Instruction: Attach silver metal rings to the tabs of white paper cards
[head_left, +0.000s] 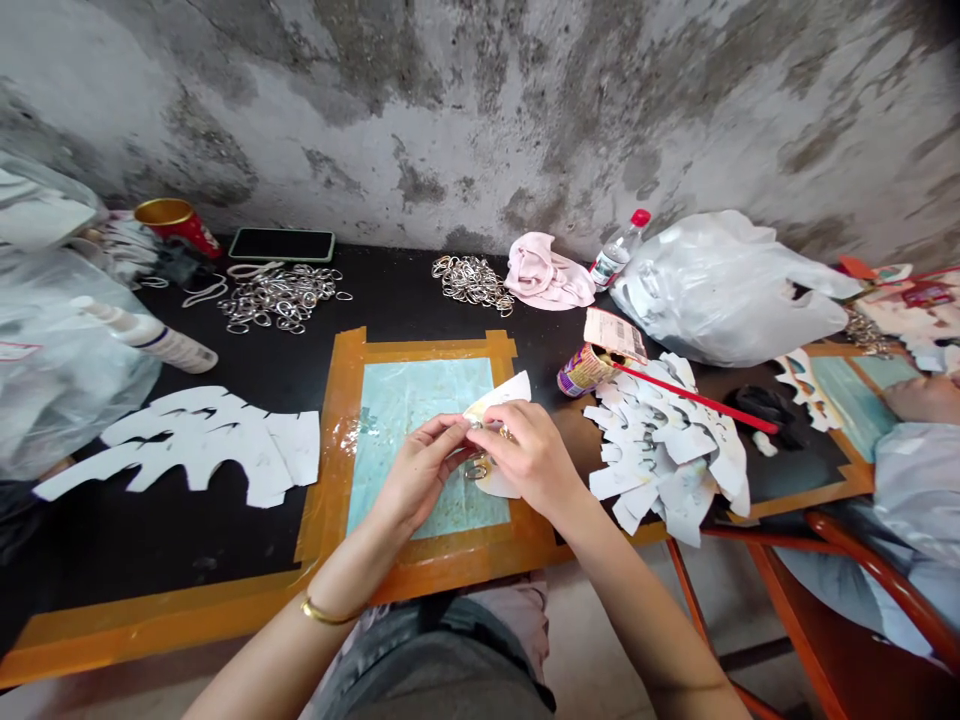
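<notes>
Over a pale blue sheet (420, 390) taped to the table, my left hand (427, 460) and my right hand (529, 445) meet at a white cut-out piece (517, 388). The fingers of both hands are pinched on it, thumbs close together. Part of the piece shows above my right hand and part below. A metal ring (476, 468) hangs at the piece just under my fingertips. Yellowish smears mark the white surface. My fingers hide the exact spot where they press.
Metal rings lie in a left pile (281, 295) and a middle pile (471, 283). White cut-outs lie left (217, 435) and right (682, 440). A can (581, 372) holds a red stick (697, 395). Behind are a pink cloth (547, 272), bottle (616, 255) and plastic bag (720, 290). Another person's hand (922, 398) is far right.
</notes>
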